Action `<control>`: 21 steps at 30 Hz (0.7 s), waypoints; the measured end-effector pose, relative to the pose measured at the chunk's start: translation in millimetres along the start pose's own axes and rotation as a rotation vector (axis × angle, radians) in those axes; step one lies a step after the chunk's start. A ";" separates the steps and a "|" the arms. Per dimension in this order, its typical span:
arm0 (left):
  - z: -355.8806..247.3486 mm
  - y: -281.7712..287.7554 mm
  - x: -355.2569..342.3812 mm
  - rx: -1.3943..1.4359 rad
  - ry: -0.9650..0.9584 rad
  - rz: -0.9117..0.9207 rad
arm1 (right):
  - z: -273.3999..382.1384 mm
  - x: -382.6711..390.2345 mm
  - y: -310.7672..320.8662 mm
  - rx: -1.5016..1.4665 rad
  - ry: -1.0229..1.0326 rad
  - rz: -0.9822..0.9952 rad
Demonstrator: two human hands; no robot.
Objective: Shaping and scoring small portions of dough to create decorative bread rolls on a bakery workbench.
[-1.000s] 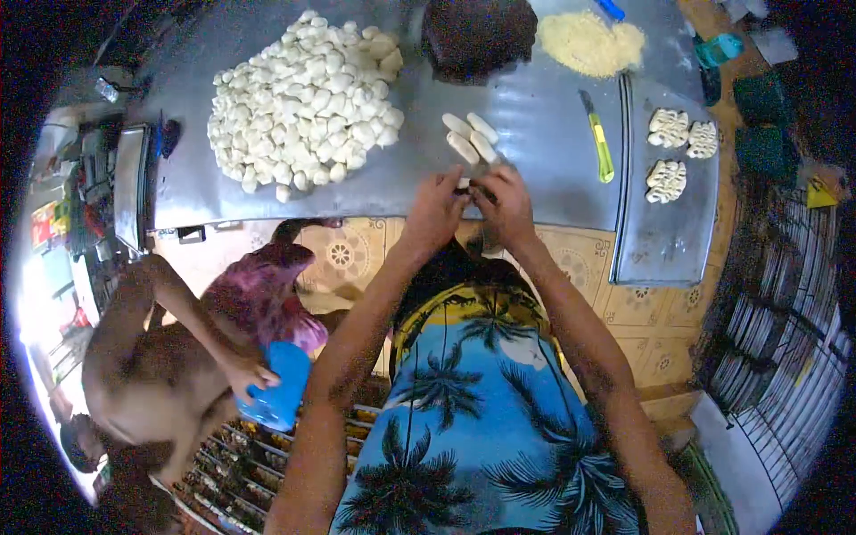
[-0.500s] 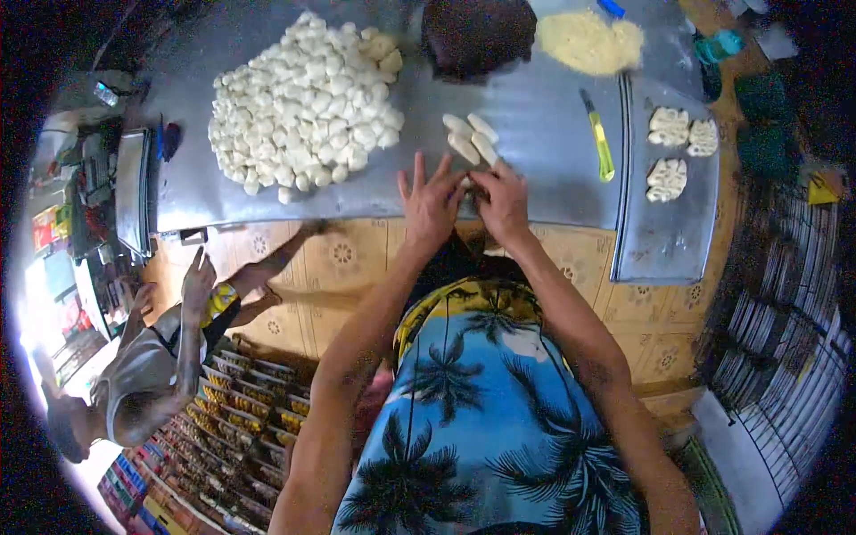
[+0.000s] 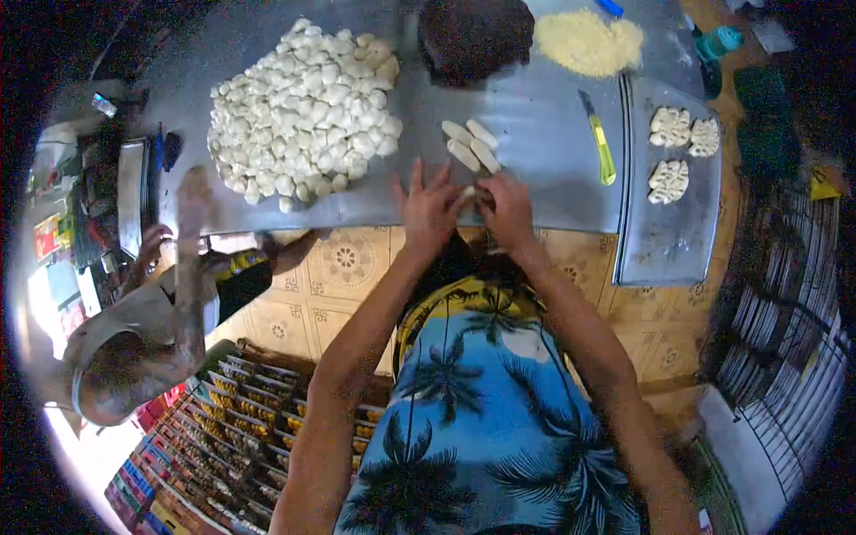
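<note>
Both hands meet at the near edge of the table (image 3: 544, 116), roughly in line with the body. Left hand (image 3: 428, 214): fingers spread and pointing away from the body, thumb side turned in toward the right. Right hand (image 3: 508, 209): fingers curled inward, tips drawn together. Between them lies a pale dough piece (image 3: 467, 194), partly covered by the fingers; it appears to lie against the left thumb side and the right fingertips, but blur and overlap leave unclear which hand bears it, or how firmly. Its long axis is not resolved either. Just beyond the hands, four rolls (image 3: 463, 154) lie in a tight group, long axes roughly parallel, slanting from far left to near right, so the near ends point toward the right hand. Right hand is the nearer to them; the lowest end lies just beside its knuckles. Farther left and away, a large mound (image 3: 303, 116) of white lumps; straight ahead at the far side, a dark mass (image 3: 473, 40); right of that, a yellow heap (image 3: 584, 45). Knife (image 3: 599, 138) lies well to the right, blade away from the person, handle toward. Beyond it, the tray (image 3: 664, 245) carries three ridged pieces (image 3: 669, 127) at its far end.
</note>
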State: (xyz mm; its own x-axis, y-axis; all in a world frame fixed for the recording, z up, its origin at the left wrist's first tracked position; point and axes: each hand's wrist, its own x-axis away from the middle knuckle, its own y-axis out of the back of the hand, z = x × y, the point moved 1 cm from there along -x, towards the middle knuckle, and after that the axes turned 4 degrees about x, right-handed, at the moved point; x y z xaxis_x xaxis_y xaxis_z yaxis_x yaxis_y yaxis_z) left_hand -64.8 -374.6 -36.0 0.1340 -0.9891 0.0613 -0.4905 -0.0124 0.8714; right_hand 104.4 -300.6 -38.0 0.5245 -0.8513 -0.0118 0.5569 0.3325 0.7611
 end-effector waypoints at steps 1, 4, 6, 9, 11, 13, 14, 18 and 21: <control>-0.2 0.0 0.4 -0.027 -0.043 -0.097 | 0.8 -0.7 2.4 0.030 0.080 -0.055; 0.1 -3.3 -0.6 -0.047 -0.093 -0.144 | 2.5 1.6 6.0 0.033 0.120 -0.024; 1.1 -4.9 0.8 -0.048 -0.079 -0.104 | 1.7 5.4 7.6 -0.015 0.129 -0.032; 3.1 -6.2 1.0 -0.048 -0.054 -0.012 | -1.7 7.7 6.0 -0.017 0.102 -0.038; 4.7 -4.9 1.9 -0.049 -0.057 -0.050 | -4.3 7.8 4.2 0.051 0.124 -0.101; 5.7 -2.7 1.7 -0.113 -0.137 -0.105 | -6.6 8.0 3.0 0.033 0.106 -0.128; 6.5 -2.2 1.2 -0.111 -0.125 -0.091 | -7.7 8.2 2.1 0.019 0.074 -0.052; 7.6 0.9 -0.9 -0.029 -0.138 -0.004 | -4.8 16.4 6.9 -0.107 0.098 -0.064; 7.4 4.0 0.5 -0.005 -0.148 -0.034 | 0.5 22.2 11.2 -0.041 0.049 -0.048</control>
State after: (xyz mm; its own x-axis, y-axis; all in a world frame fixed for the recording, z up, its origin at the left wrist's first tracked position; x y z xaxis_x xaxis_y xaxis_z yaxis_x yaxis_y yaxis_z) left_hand -73.1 -376.2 -36.1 0.0223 -0.9989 -0.0404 -0.4834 -0.0461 0.8742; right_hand 121.9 -316.0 -29.4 0.5270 -0.8461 -0.0803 0.6074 0.3088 0.7320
